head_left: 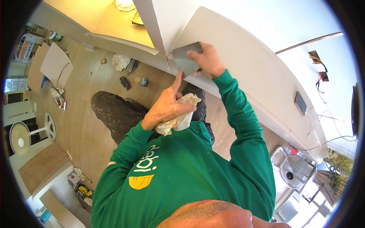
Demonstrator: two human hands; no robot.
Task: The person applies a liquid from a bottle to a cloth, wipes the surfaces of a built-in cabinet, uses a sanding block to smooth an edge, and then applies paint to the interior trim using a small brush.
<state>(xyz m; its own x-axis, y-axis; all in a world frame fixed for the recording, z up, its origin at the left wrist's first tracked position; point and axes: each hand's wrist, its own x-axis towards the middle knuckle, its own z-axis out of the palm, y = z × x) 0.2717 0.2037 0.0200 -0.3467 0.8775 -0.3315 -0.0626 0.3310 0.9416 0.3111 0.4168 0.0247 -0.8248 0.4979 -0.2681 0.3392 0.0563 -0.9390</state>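
Observation:
My right hand (210,60) grips a flat grey rectangular piece (185,57), thumb on its upper face. That piece lies over the front corner of a long light-coloured cabinet top (239,60), beside an upright panel (165,19); I cannot tell whether it is a scraper blade or a sanding sheet. Just below, my left hand (167,106) has its index finger stretched up to the cabinet's front edge, near the piece's lower corner. A crumpled off-white cloth or paper (182,114) is bunched between its thumb and other fingers.
Loose wires hang from wall openings (321,66). A dark phone-like device (300,103) rests on the cabinet top. Scraps, a small jar (141,81) and a dark block (124,83) lie on the wooden floor. Fans stand at left (20,138) and right (294,171).

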